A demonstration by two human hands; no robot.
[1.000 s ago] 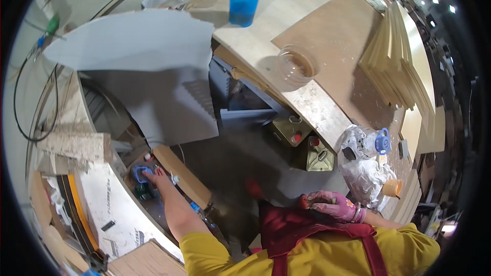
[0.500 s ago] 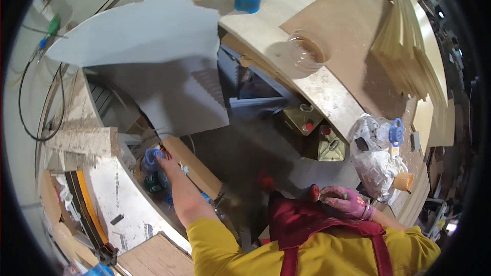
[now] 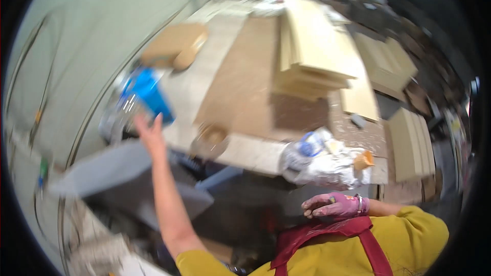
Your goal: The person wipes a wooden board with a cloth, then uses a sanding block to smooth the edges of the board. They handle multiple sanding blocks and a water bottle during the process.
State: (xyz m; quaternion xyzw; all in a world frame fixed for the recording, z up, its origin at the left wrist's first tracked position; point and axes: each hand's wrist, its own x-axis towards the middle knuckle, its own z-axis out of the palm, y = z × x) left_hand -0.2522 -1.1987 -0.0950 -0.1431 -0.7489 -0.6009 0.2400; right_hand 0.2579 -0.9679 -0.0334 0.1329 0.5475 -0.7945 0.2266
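My bare left hand (image 3: 149,131) is stretched forward at the left, its fingers spread and slightly blurred. Just beyond its fingertips are a crumpled clear plastic bundle (image 3: 125,115) and a blue container (image 3: 149,92); I cannot tell whether the hand touches either. My right hand (image 3: 335,206), in a dirty pink-purple glove, hovers in front of my maroon apron (image 3: 327,232). Its fingers are loosely bent and a little apart, with nothing seen in them. On the table edge past it sits a white plastic bundle (image 3: 327,166) with a blue-capped bottle (image 3: 310,145).
A clear round tub (image 3: 210,140) stands at the table's near edge. Stacked cream boards (image 3: 317,53) lie farther back, and more boards (image 3: 411,145) stand at the right. A cardboard piece (image 3: 174,46) lies by the wall. A grey sheet (image 3: 110,168) leans below my left arm.
My left hand has left the bottles in the low box and risen forward to the plastic bundle. The view has swung up and right. My right hand stays near the apron.
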